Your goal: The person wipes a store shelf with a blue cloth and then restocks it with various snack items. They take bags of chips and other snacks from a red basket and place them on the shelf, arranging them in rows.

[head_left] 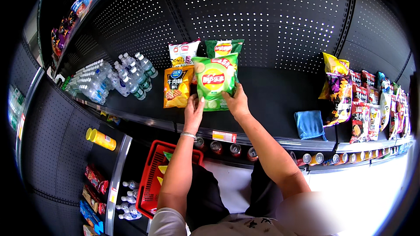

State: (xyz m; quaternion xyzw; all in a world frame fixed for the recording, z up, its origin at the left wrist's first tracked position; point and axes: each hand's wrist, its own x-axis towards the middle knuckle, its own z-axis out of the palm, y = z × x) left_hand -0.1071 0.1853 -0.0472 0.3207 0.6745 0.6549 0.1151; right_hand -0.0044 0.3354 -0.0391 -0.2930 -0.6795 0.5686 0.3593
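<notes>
A bright green bag of potato chips (pixel 210 95) stands upright over the black shelf, held between both hands. My left hand (pixel 193 112), with a bracelet at its wrist, is closed on the bag's lower left edge. On the lower right edge, my right hand (pixel 237 104) grips it with the thumb across the front. Just left of it is an orange chip bag (pixel 176 87). Behind stand a white and pink snack bag (pixel 183 51) and a dark green chip bag (pixel 224 49), both partly hidden by the bags in front.
Water bottles (pixel 135 78) fill the shelf's left. A folded blue cloth (pixel 309 125) lies near the front edge, beside several snack bags (pixel 339 91) at right. Drink cans (pixel 235 149) line the shelf below. A red basket (pixel 148 188) holding bags stands lower left.
</notes>
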